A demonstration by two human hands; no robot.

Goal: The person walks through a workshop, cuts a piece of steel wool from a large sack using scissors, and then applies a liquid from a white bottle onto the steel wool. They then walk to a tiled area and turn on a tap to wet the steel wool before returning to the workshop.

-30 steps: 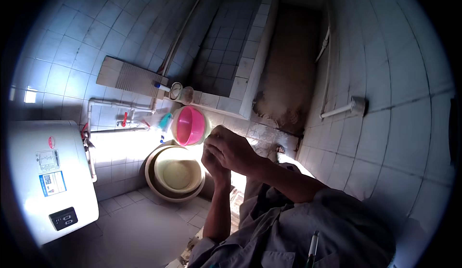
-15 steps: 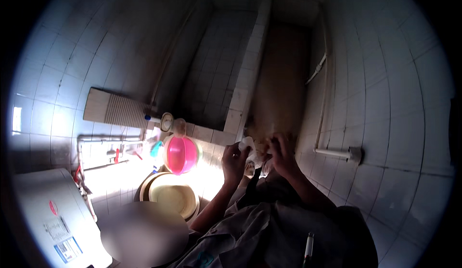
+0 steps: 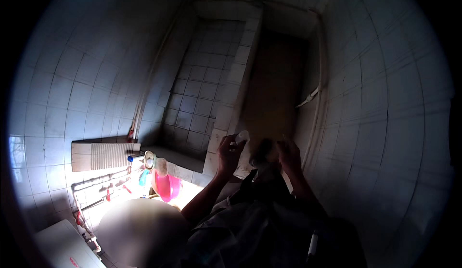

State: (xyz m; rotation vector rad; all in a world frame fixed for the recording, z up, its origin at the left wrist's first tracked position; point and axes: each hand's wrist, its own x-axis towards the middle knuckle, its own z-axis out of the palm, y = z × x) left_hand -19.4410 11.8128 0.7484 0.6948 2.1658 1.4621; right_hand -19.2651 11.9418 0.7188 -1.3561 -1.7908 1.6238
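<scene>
My left hand (image 3: 229,155) pinches a small white round piece (image 3: 242,136) between thumb and fingers. The piece looks like a flat disc or cap; its exact kind is not clear. To its right, my right hand (image 3: 288,157) is held at the same height with its fingers drawn together. Beside those fingertips is a dark, blurred shape (image 3: 263,150), and I cannot make out what they grip. Both hands are in front of my body, apart from each other, in dim light.
A tiled trough (image 3: 195,95) lies ahead, with a darker channel (image 3: 274,85) to its right. At left are a washboard (image 3: 103,157), a pink basin (image 3: 163,186), wall pipes (image 3: 77,205) and a white appliance (image 3: 67,246). A pipe (image 3: 320,80) runs along the right wall.
My hands have moved apart a little, and the white material between them no longer shows there. The view has shifted, and the scene looks darker.
</scene>
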